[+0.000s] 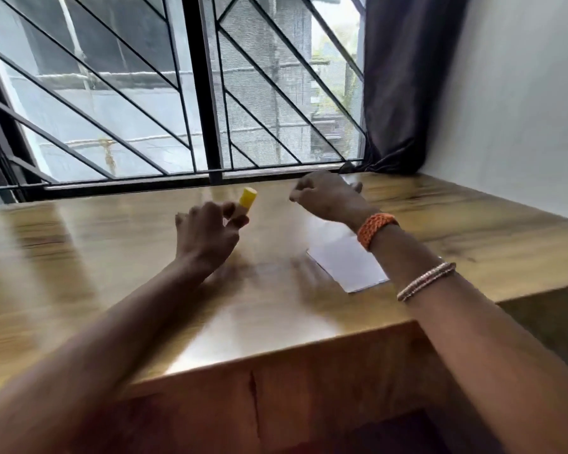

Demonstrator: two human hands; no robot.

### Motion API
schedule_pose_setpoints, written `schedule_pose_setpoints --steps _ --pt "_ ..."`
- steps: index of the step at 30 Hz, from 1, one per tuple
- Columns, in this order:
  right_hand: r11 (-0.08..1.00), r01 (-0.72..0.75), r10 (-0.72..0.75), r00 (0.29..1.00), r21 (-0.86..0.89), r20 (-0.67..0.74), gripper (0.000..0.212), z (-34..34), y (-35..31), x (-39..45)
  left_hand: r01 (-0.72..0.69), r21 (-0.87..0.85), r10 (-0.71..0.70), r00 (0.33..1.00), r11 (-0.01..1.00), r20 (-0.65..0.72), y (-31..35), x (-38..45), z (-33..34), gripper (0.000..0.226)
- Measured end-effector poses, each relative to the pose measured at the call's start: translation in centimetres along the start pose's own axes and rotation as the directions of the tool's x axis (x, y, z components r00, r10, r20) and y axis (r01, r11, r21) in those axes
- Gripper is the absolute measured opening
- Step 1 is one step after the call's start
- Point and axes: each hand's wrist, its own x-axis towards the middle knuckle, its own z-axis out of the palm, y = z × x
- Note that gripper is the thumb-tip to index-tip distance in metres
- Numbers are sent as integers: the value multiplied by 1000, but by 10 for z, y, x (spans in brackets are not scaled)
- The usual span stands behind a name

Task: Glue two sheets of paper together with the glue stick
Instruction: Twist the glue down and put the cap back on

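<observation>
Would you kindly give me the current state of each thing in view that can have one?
glue stick: capped in yellow, held off the table.
left hand: fingers pinch the glue stick.
right hand: curled over the paper; grip unclear.
paper: flat on the table, partly under the right arm.
curtain: drawn aside.

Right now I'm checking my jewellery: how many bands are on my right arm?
2: an orange band at the wrist, and a beaded bangle further up the forearm. The bangle may be more than one strand; blur hides it.

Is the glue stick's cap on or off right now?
On: the yellow cap sits atop the glue stick pinched in the left hand.
</observation>
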Motion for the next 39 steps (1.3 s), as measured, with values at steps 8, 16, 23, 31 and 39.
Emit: schedule_pose_setpoints --steps 8,16,23,31,39 --pt "932 77 38 952 -353 305 14 -27 65 -40 119 -379 -18 965 918 260 7 -5 -2 12" --pt "985 38 27 930 -169 366 34 -30 59 -37 142 -442 -6 956 886 294 9 -22 -14 16" --pt "981 -49 132 877 -187 462 92 -20 68 -50 175 -466 -35 956 867 292 13 -27 -18 16" --pt "972 -80 162 909 -220 383 107 -4 65 -26 255 -506 -126 953 824 276 13 -24 -13 19" --pt "962 36 82 908 -271 412 108 11 48 5 293 -547 -173 950 785 261 7 -12 -2 8"
